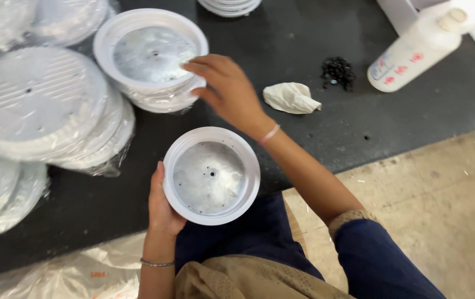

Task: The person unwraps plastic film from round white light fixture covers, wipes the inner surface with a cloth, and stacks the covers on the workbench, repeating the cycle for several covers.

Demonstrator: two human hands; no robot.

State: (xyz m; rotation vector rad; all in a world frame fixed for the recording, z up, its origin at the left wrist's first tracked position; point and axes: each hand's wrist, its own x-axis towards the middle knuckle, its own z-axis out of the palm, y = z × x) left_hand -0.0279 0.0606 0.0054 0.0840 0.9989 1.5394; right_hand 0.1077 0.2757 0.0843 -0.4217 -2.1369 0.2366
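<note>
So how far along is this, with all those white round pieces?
Hard to say exactly. In hand: the left hand holds one white round housing, and the right hand touches the top of a stack of housings. Possibly still waiting: piles of ribbed discs in plastic wrap at the side. No finished pile is clearly set apart.

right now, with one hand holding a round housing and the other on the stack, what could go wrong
The left hand grips the white round housing by one edge only, so it might tip or slip. The right hand presses the rim of the top piece on the stack of housings, which sits unevenly and could slide. Its forearm passes close to the crumpled cloth.
</note>
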